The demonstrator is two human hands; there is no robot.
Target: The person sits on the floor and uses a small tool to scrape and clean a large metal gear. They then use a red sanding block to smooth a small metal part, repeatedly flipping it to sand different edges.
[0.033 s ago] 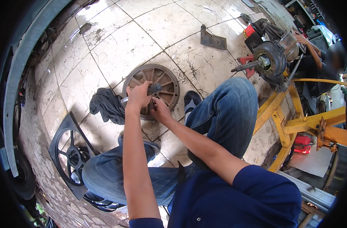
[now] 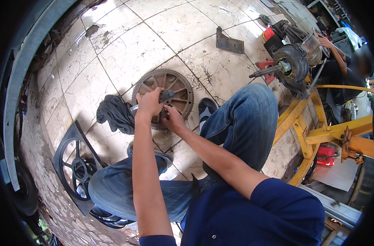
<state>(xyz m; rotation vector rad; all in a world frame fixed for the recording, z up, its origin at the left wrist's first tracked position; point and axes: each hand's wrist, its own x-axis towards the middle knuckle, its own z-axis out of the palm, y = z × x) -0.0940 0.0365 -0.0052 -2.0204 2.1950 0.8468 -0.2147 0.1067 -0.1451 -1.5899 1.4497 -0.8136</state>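
A toothed flywheel (image 2: 185, 88), brown-grey with spokes, lies flat on the tiles before me. Over it, my left hand (image 2: 149, 103) is closed around a metal part with a dark round end (image 2: 166, 95); a silver shaft (image 2: 134, 108) sticks out on the hand's other side. Just to the right and nearer, my right hand (image 2: 173, 119) has its fingers pinched together by the left fingertips, low over the spokes. What they pinch is hidden. A crumpled black cloth (image 2: 114, 114) rests against the flywheel's left side.
A black fan shroud (image 2: 69, 164) leans at the left. Ahead lies a dark metal bracket (image 2: 230, 43). At the right stand a gearbox-like assembly with a shaft (image 2: 291, 63) and a yellow steel frame (image 2: 303, 137). Another person's hand (image 2: 324, 42) is beyond it.
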